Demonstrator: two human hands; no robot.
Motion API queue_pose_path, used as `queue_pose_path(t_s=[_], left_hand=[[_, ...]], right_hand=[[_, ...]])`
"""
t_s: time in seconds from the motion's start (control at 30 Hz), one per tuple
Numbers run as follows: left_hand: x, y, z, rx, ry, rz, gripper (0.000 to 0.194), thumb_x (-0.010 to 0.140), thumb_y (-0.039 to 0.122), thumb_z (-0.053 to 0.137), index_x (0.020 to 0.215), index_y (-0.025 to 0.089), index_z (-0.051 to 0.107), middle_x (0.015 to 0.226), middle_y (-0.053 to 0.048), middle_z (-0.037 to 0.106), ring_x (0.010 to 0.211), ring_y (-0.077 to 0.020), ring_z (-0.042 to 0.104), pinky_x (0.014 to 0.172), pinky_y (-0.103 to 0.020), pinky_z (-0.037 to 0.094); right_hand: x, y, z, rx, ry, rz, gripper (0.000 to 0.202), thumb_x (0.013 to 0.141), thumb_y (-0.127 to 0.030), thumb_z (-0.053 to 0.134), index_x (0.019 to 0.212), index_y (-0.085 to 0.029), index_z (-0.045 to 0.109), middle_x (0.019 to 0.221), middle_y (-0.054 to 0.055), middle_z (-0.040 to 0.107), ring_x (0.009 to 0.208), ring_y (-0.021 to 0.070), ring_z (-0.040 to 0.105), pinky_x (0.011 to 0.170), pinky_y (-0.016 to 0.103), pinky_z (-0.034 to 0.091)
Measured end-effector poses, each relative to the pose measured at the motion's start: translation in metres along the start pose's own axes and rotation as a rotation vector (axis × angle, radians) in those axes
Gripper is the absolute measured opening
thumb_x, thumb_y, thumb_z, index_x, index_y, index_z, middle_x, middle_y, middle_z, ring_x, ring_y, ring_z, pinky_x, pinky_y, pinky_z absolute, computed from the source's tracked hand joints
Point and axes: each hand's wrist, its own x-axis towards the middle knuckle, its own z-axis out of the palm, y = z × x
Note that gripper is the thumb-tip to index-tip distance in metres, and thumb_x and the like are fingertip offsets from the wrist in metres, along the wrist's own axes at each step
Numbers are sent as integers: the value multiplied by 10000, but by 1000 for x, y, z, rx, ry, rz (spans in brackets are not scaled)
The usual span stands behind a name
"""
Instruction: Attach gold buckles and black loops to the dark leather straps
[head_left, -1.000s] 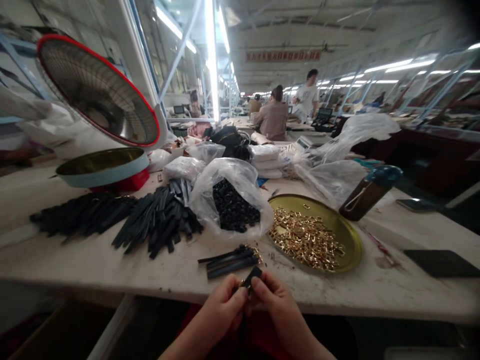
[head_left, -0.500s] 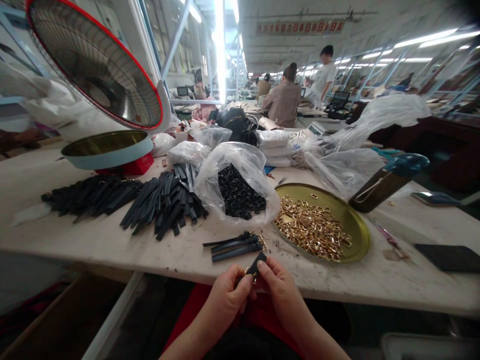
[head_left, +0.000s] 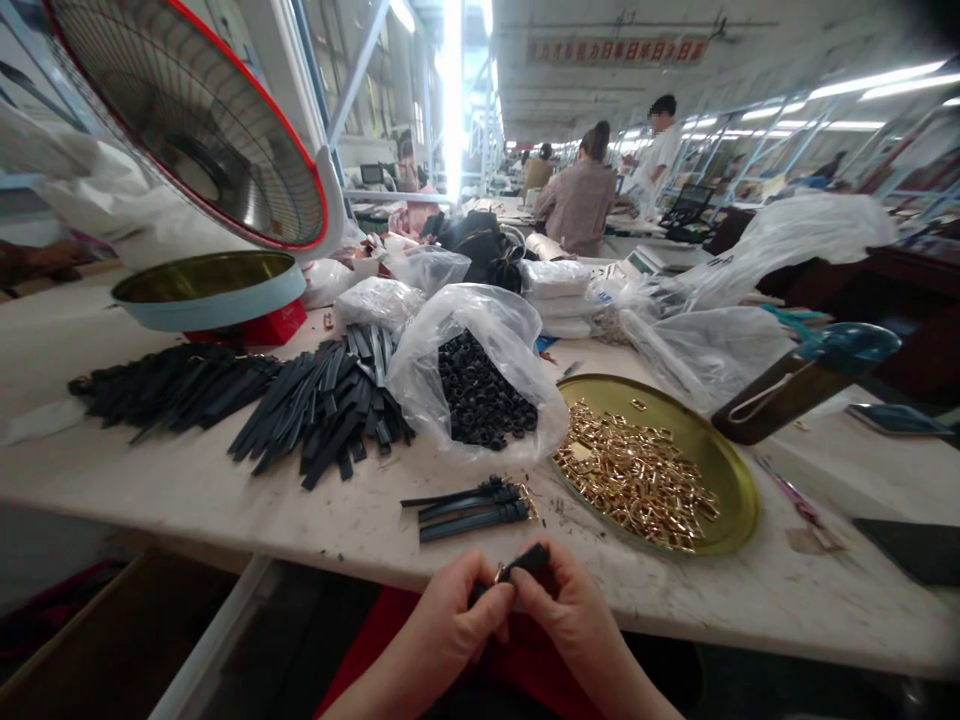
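Over the table's front edge, my left hand [head_left: 466,603] and my right hand [head_left: 561,590] are closed on one short black strap [head_left: 529,562]. A bit of gold buckle shows at the left fingertips; the rest of it is hidden by my fingers. Just beyond my hands lie several black straps [head_left: 469,512] with gold buckles at their right ends. To the right, a round gold tray [head_left: 731,500] holds a heap of gold buckles [head_left: 645,480]. Behind the straps, a clear plastic bag [head_left: 416,370] is open, with small black loops [head_left: 484,395] inside.
Loose black straps [head_left: 322,410] are piled at left, beside another pile [head_left: 180,385]. A red-rimmed fan [head_left: 202,130] stands behind a shallow round tin [head_left: 217,305]. A dark bottle [head_left: 772,395] leans by the tray, near tweezers [head_left: 799,500]. Several people sit or stand farther back.
The strap has tilted in my fingers and its flat face is turned away. Less of the gold buckle shows. My view has shifted slightly.
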Motion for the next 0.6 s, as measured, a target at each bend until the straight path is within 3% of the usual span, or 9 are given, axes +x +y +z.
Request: queue_pose_path(t_s=[0.13, 0.23, 0.33, 0.4, 0.43, 0.5, 0.6], left_hand=[[10, -2, -9, -23, -20, 7, 288, 729, 433, 546, 659, 185, 417, 487, 63, 493, 393, -58, 335, 390, -180, 226], [22, -5, -15, -60, 12, 10, 309, 694, 427, 579, 628, 192, 390, 440, 81, 446, 378, -58, 336, 379, -176, 222], [34, -3, -21, -45, 66, 28, 247, 702, 359, 578, 812, 180, 450, 499, 84, 483, 385, -70, 395, 388, -176, 293], [43, 3, -25, 19, 58, 64, 326, 750, 337, 531, 1018, 171, 449, 552, 69, 523, 422, -83, 446, 434, -189, 354], [47, 6, -26, 59, 47, 86, 342, 775, 338, 502, 1065, 165, 449, 563, 61, 530, 440, -87, 462, 458, -194, 369], [54, 12, -27, 113, 32, 116, 299, 811, 367, 447, 1004, 147, 503, 553, 51, 515, 447, -83, 461, 469, -194, 367], [62, 15, -30, 92, 72, 96, 312, 809, 443, 423, 850, 147, 512, 507, 60, 469, 396, -68, 401, 408, -179, 308]], right_hand=[[7, -1, 0, -84, -19, -56, 240, 732, -388, 617, 655, -179, 529, 606, -25, 517, 594, 121, 456, 564, 231, 355], [15, -7, -4, -111, -132, -94, 239, 738, -406, 612, 684, -180, 558, 631, -17, 535, 610, 126, 471, 576, 233, 363], [44, -18, -18, -93, -280, -113, 317, 817, -460, 482, 746, -173, 597, 662, 5, 563, 624, 139, 502, 579, 242, 382], [78, -24, -30, -226, -214, -174, 372, 872, -443, 377, 775, -168, 609, 672, 19, 573, 635, 145, 518, 587, 245, 393], [98, -25, -35, -361, -113, -223, 370, 889, -409, 352, 782, -167, 610, 680, 25, 577, 645, 147, 523, 594, 245, 396], [139, -24, -43, -802, 47, -302, 253, 874, -299, 409, 856, -176, 629, 828, 51, 612, 762, 161, 551, 689, 255, 403], [184, -17, -46, -996, 86, -295, 132, 768, -163, 536, 772, -176, 667, 809, 69, 626, 740, 178, 564, 683, 275, 398]])
